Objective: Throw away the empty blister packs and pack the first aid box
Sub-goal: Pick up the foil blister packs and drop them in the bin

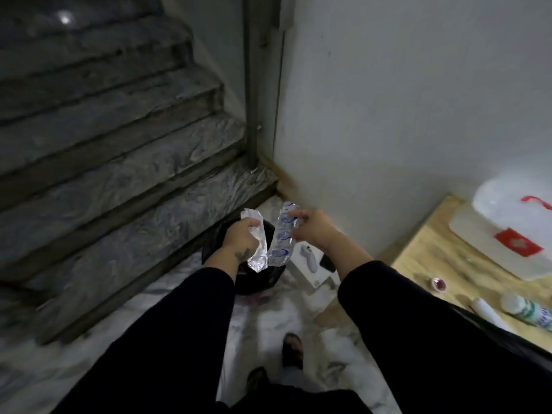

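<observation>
The step in hand is the disposal of the empty blister packs; the packing of the first aid box is not yet begun

The left hand (239, 240) has its fingers curled round a crumpled silver blister pack (259, 243), which hangs down from the fist. The right hand (313, 228) pinches a printed blister pack (282, 234) near its upper end between thumb and fingers, and the strip hangs below that hand. The lower ends of the two packs are just beside each other, possibly touching; the blur does not allow a firm finding

Directly beneath both hands stands a black bin (257, 282) on the floor, at the foot of the stairs (119, 144). Both packs hang above its mouth. A white carton (310, 267) lies on the floor below the right hand, just beside the bin

Well to the right of the right hand, a wooden counter (424, 249) carries the first aid box (507, 234), white with a red cross label; whether its lid is open or closed cannot be told. Nearer the person on the same counter lie a small round cap (438, 284), a white tube (487, 309) and a white bottle with green print (528, 312)

Judgement: the next move calls for both hands to loosen their fingers so the packs fall into the bin. The strips are light and may drift towards the rim, so release low over the mouth looks prudent. After that, the loose items on the counter remain to be placed in the box
</observation>
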Demonstrator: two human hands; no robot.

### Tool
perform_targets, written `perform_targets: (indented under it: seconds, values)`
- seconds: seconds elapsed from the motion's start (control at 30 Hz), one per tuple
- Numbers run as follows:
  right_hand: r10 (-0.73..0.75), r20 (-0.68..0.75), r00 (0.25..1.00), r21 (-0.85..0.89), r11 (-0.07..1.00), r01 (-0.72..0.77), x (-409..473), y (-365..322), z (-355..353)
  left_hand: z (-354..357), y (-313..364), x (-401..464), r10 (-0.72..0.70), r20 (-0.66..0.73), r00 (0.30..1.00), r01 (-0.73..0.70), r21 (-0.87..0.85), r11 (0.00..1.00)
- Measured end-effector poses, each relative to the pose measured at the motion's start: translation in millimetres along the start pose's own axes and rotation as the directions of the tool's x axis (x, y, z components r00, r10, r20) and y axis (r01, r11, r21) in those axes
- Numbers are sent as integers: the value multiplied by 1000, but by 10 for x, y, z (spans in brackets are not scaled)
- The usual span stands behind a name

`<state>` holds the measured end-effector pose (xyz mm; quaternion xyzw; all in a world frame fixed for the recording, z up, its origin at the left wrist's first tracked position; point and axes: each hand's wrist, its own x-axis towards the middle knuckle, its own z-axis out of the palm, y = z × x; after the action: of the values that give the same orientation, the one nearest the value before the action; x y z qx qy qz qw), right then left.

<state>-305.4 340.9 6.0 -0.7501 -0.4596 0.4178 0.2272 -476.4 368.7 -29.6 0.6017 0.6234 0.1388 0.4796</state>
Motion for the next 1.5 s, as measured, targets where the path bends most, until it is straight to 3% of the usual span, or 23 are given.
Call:
perform_targets:
  seconds: [0.3,0.47,0.6,0.8,0.93,1.07,1.2,1.5]
  values:
    - [36,163,986,-203,979,-2,1105,151,1018,-128,-826,861,-209,1,978,209,38,977]
    - [91,227,970,-248,968,-33,1782,384,1430,55,-1154,1494,-337,120,934,334,43,942]
    - [218,357,908,-225,964,-143,1987,551,1631,245,-1299,1737,-385,192,903,381,58,923]
    - [243,433,868,-357,930,-83,1911,666,1527,332,-1341,1661,-454,217,864,436,126,891]
    - [265,426,865,-413,908,-74,1786,508,1262,209,-1043,1562,-356,167,920,321,201,925]
    - [158,363,918,-466,884,32,1476,328,885,109,-610,1296,-292,167,942,244,259,935]
    - [108,305,946,-451,891,43,970,194,409,90,-127,910,-169,203,964,97,324,941]
    - [70,-41,997,-419,904,-81,-256,409,-911,731,1150,129,132,329,935,-267,411,872]
